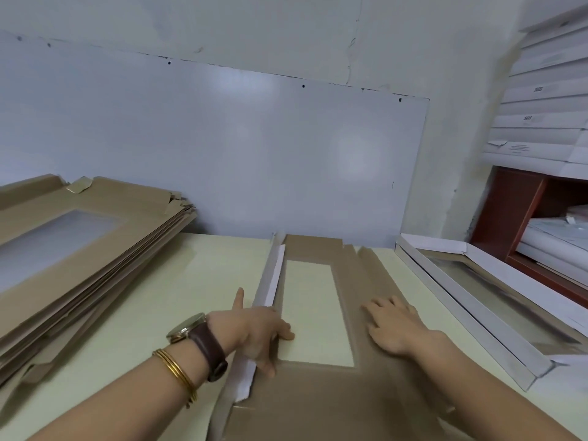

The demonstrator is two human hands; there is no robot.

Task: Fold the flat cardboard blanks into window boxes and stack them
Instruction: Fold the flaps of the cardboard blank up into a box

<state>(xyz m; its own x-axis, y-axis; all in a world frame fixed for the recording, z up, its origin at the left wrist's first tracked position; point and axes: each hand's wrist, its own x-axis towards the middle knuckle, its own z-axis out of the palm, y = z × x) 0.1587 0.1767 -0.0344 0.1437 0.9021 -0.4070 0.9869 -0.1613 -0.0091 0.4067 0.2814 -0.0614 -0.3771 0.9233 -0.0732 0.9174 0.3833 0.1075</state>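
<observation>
Mid-fold: cardboard blank (318, 405) lies on the table (178, 297). Left hand (257, 332) pinches the left side flap (272, 281), raising it. Right hand (394, 329) is flat, pinning the panel. Next, probably: crease the flap upright.

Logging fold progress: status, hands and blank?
Left hand grips raised side flap. Right hand flat on blank. Nothing blocking; stack of blanks left, folded box right.
</observation>
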